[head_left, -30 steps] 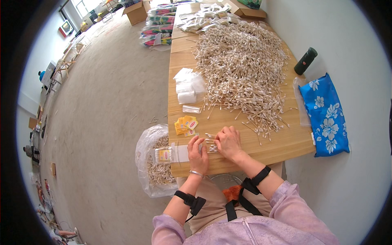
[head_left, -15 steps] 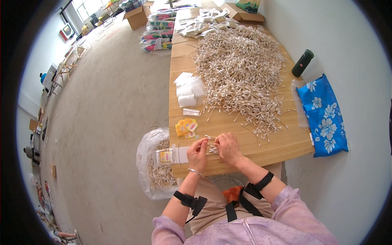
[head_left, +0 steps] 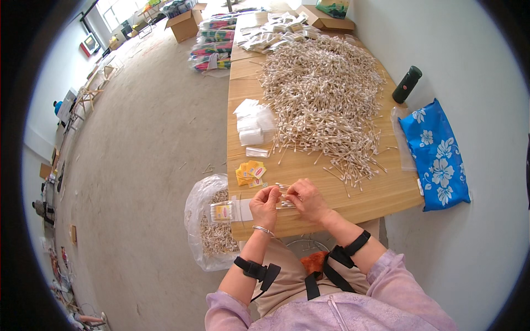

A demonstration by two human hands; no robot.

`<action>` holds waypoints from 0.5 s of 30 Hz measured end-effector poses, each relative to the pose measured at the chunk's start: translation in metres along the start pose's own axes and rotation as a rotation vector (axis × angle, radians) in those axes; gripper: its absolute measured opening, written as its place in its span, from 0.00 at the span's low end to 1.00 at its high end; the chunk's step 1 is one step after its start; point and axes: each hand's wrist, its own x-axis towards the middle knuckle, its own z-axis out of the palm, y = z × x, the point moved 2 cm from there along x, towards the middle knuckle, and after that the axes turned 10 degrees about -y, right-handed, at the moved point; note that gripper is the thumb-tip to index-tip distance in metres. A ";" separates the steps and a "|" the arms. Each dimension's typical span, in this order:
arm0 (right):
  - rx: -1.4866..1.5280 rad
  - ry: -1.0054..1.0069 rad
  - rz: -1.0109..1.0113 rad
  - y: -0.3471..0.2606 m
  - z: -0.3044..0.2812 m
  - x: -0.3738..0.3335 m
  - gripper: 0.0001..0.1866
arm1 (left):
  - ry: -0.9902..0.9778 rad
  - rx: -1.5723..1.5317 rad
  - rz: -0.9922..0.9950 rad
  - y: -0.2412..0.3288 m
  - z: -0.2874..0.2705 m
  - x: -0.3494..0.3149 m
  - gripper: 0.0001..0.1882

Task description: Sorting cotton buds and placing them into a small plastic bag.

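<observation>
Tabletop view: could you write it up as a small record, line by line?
Left hand: fingertips at a few cotton swabs, grip unclear
Right hand: at the same swabs, grip unclear
Beyond hands: big swab pile on wooden table
Left side: yellow cards, small plastic bags
Table's left edge: swab packet with yellow label
Below: clear sack of swabs
Right side: dark bottle, blue flowered pouch

The floor (head_left: 143,149) was big, gray and dusty-looking. A long tabletop (head_left: 381,190) of light brown wood stood close to a smooth, pale wall (head_left: 491,132) on the right. Another pale wall (head_left: 48,83) was far off on the left, with wooden stands (head_left: 88,96) near it. Bright daylight shone in a window (head_left: 115,12) at the far end, and the room looked well lit.
</observation>
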 end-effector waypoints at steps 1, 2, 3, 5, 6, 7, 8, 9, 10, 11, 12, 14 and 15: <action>-0.019 -0.018 -0.004 0.001 -0.001 0.000 0.05 | 0.000 0.000 -0.001 0.001 0.000 -0.001 0.10; -0.019 -0.019 -0.003 -0.001 -0.002 0.000 0.05 | -0.009 -0.003 -0.017 0.001 0.001 -0.002 0.11; 0.035 -0.018 0.024 -0.002 -0.004 -0.001 0.04 | -0.018 -0.006 -0.034 0.001 0.001 -0.003 0.11; 0.089 -0.017 0.053 -0.002 -0.005 -0.001 0.04 | -0.018 -0.041 -0.045 0.003 0.003 -0.004 0.10; 0.125 -0.002 0.025 -0.002 -0.004 -0.001 0.05 | -0.019 -0.075 -0.055 0.004 0.004 -0.004 0.10; 0.160 0.013 -0.004 -0.003 -0.004 0.000 0.05 | -0.020 -0.075 -0.056 0.006 0.005 -0.004 0.10; 0.160 0.013 -0.004 -0.003 -0.005 0.000 0.05 | -0.023 -0.076 -0.049 0.007 0.005 -0.004 0.10; 0.175 0.009 0.012 -0.003 -0.005 0.001 0.06 | -0.026 -0.077 -0.042 0.009 0.005 -0.003 0.09; 0.190 0.005 0.028 -0.004 -0.006 0.001 0.06 | -0.025 -0.077 -0.042 0.009 0.005 -0.002 0.09; 0.190 0.004 0.028 -0.007 -0.007 0.002 0.06 | -0.018 -0.102 -0.031 0.010 0.005 -0.002 0.09; 0.227 -0.008 0.102 -0.011 -0.008 0.003 0.07 | -0.011 -0.126 -0.019 0.010 0.005 -0.001 0.09; 0.262 -0.019 0.177 -0.010 -0.007 0.003 0.07 | -0.021 -0.116 -0.009 0.012 0.006 -0.003 0.09; 0.261 -0.026 0.175 -0.005 -0.005 0.002 0.08 | -0.033 -0.107 0.002 0.013 0.008 -0.003 0.08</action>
